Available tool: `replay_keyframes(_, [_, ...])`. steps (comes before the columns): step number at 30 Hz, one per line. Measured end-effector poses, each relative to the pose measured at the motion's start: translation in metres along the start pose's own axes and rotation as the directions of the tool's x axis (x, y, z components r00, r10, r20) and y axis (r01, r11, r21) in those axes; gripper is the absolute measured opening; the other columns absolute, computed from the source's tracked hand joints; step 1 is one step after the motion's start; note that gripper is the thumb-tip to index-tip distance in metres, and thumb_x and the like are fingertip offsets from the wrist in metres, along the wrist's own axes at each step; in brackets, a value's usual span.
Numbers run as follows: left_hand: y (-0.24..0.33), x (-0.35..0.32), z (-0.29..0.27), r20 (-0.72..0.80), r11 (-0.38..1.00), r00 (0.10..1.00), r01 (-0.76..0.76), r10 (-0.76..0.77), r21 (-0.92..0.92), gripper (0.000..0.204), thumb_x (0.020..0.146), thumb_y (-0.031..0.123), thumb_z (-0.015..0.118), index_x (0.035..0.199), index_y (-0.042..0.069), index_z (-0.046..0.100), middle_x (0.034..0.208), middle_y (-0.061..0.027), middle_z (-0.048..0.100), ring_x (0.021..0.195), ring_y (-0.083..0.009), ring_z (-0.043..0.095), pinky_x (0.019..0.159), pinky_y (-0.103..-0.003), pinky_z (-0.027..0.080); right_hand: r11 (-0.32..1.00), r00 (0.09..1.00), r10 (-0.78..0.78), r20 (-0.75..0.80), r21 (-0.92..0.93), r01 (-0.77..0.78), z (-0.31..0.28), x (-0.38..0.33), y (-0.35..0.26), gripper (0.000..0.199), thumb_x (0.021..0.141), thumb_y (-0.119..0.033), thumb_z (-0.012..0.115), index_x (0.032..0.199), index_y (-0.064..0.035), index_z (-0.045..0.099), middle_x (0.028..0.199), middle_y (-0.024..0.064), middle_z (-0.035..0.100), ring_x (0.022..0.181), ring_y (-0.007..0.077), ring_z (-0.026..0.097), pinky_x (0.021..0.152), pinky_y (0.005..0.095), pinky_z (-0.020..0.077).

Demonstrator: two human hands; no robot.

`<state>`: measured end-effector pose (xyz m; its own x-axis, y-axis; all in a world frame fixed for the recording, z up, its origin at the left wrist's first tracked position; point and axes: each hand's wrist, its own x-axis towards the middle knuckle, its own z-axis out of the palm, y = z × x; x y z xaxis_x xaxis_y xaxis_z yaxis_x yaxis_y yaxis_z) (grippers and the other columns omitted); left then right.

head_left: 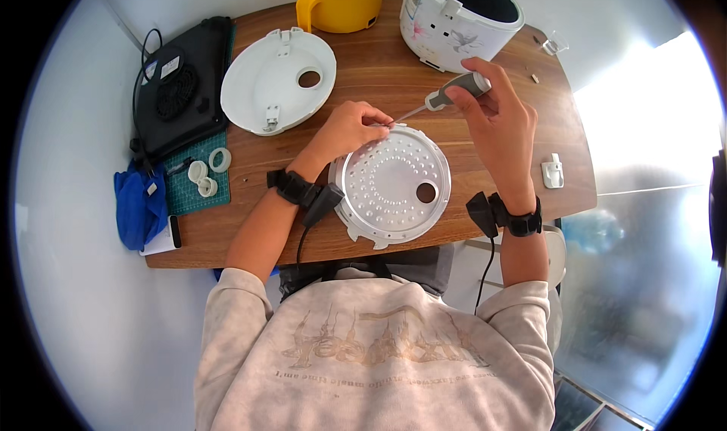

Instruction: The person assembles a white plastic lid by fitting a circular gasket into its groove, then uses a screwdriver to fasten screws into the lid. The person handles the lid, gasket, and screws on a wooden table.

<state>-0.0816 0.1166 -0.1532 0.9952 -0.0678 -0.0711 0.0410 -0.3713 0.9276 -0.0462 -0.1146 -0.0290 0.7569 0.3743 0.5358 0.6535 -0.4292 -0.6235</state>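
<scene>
A screwdriver (459, 90) with a grey and white handle is in my right hand (502, 124), its shaft slanting down to the left. Its tip meets the fingertips of my left hand (352, 130) at the far rim of a round metal inner lid plate (394, 185). Thumb and fingers of the left hand are pinched together there; what they hold, if anything, is too small to make out. The plate is silver, dimpled, with one round hole at its right, and lies on the table before me. Beyond my left hand lies a white round lid cover (265, 79) with a hole and hinge pieces.
At the back stand a white flowered rice cooker body (435, 37) and a yellow pot (344, 10). A black induction cooker (193, 82) and tape rolls (219, 159) on a green mat (214, 196) occupy the left, beside a blue cloth (140, 211). A small white plastic part (553, 172) lies right.
</scene>
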Motion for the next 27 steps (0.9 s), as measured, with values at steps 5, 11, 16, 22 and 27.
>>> replay_keyframes(5, [0.001, 0.001, -0.001, 0.021, 0.998, 0.999, 0.051, -0.050, -0.040, 0.026, 0.085, 0.014, 0.080, 0.109, 0.003, 0.079, 0.103, -0.0083, 0.073, 0.092, -0.0158, 0.069, 0.083, -0.029, 0.054, 0.999, 1.000, -0.006, -0.011, 0.032, 0.006, -0.001, -0.002, 0.004, 0.032, 0.091, -0.022, 0.077, 0.118, -0.0107, 0.066, 0.084, 0.0082, 0.077, 0.076, 0.0193, 0.077, 0.068, 0.0282, 0.0577])
replay_keyframes(11, [0.001, 0.002, -0.004, 0.037, 0.990, 0.994, 0.110, -0.107, -0.084, 0.028, 0.083, 0.012, 0.082, 0.110, 0.004, 0.079, 0.099, -0.0067, 0.073, 0.089, -0.0134, 0.067, 0.082, -0.028, 0.053, 0.999, 1.000, 0.005, -0.007, 0.040, -0.005, -0.002, -0.004, 0.005, 0.033, 0.091, -0.023, 0.077, 0.120, -0.0109, 0.066, 0.084, 0.0089, 0.077, 0.077, 0.0193, 0.077, 0.069, 0.0285, 0.0579])
replay_keyframes(16, [0.006, 0.001, -0.003, 0.014, 0.993, 0.994, 0.106, -0.105, -0.050, 0.028, 0.083, 0.012, 0.082, 0.110, 0.004, 0.079, 0.095, -0.0066, 0.074, 0.085, -0.0125, 0.067, 0.079, -0.027, 0.054, 0.999, 1.000, 0.010, 0.000, 0.032, -0.010, -0.004, -0.006, 0.003, 0.034, 0.090, -0.023, 0.078, 0.120, -0.0118, 0.066, 0.084, 0.0095, 0.077, 0.077, 0.0200, 0.077, 0.068, 0.0285, 0.0578])
replay_keyframes(22, [0.012, -0.001, -0.004, 0.012, 0.996, 0.996, 0.086, -0.086, 0.011, 0.027, 0.083, 0.012, 0.080, 0.109, 0.005, 0.079, 0.094, -0.0065, 0.075, 0.084, -0.0135, 0.068, 0.079, -0.028, 0.055, 0.999, 1.000, 0.006, -0.002, 0.033, -0.006, -0.003, -0.005, 0.006, 0.034, 0.090, -0.021, 0.079, 0.119, -0.0109, 0.066, 0.082, 0.0096, 0.076, 0.075, 0.0196, 0.076, 0.067, 0.0283, 0.0575])
replay_keyframes(27, [0.004, 0.000, -0.004, 0.016, 0.997, 0.998, 0.063, -0.063, -0.037, 0.029, 0.083, 0.011, 0.079, 0.111, 0.005, 0.078, 0.097, -0.0081, 0.076, 0.088, -0.0162, 0.070, 0.082, -0.030, 0.057, 1.000, 1.000, 0.014, 0.012, 0.025, -0.014, -0.003, -0.004, 0.002, 0.033, 0.089, -0.019, 0.079, 0.118, -0.0104, 0.066, 0.081, 0.0096, 0.075, 0.073, 0.0194, 0.076, 0.067, 0.0284, 0.0573])
